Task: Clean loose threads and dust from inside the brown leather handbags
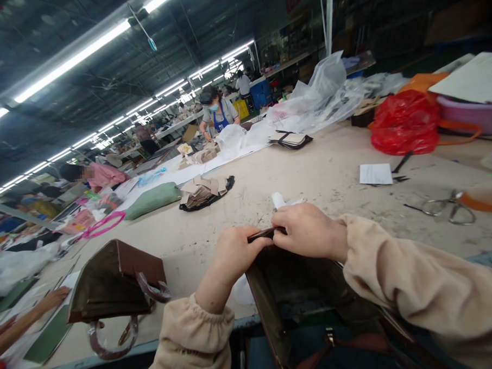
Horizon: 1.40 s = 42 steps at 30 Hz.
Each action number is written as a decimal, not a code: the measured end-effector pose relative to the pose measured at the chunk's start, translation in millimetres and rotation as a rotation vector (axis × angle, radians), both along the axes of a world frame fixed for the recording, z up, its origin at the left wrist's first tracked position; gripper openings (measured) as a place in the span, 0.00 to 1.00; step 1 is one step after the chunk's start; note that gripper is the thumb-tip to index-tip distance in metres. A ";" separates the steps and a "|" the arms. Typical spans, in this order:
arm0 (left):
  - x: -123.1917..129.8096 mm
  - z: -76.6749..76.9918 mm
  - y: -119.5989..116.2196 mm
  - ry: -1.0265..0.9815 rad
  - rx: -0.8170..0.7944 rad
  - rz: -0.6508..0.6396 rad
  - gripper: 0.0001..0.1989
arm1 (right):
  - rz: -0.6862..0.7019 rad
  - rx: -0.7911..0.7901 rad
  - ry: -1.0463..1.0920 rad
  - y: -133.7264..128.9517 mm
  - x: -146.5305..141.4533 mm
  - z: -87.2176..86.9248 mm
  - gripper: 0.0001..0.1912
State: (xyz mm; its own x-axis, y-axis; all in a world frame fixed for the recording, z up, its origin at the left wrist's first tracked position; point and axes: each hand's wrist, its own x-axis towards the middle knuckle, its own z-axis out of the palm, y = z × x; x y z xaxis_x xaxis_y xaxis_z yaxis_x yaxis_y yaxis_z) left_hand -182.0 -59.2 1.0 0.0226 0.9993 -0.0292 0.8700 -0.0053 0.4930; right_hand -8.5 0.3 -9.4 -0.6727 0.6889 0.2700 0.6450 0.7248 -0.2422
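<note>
A dark brown bag (272,314) stands open at the table's front edge, its dark inside showing and a small metal clasp low on it. My left hand (235,253) pinches the bag's upper edge between thumb and fingers. Close beside it on the right, my right hand (307,231) is closed on the same edge, the two hands almost touching. Just behind my right hand lies a small white object (278,200). Both my sleeves are beige and gathered at the cuffs.
A second brown bag (143,262) lies at left, near another person's hand (53,299) and green panels (51,334). Scissors (461,207), a white paper (375,174) and a red plastic bag (406,122) are at right. Farther back are a green cushion (155,200) and brown pieces (203,190).
</note>
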 end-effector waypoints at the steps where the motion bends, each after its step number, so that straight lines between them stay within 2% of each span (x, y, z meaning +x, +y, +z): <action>1: 1.1 0.0 1.0 0.010 0.009 -0.003 0.13 | 0.003 0.000 -0.001 0.4 0.4 -0.1 0.12; 13: 1.2 -2.2 2.7 0.132 0.065 -0.052 0.16 | 0.045 0.010 -0.014 1.7 0.6 0.5 0.12; 23: 0.2 -11.4 3.7 -0.030 0.083 -0.039 0.14 | 0.091 -0.003 -0.016 2.6 3.0 2.8 0.13; 28: 2.1 -12.3 4.8 -0.020 0.087 -0.027 0.15 | 0.110 -0.008 -0.017 4.7 6.3 3.9 0.13; 34: 6.7 -9.0 4.4 0.018 0.075 -0.007 0.14 | 0.237 -0.074 -0.023 9.4 16.4 7.1 0.14; 42: 5.0 -10.7 6.2 -0.012 0.064 -0.024 0.15 | 0.248 -0.087 0.024 11.5 14.6 6.0 0.12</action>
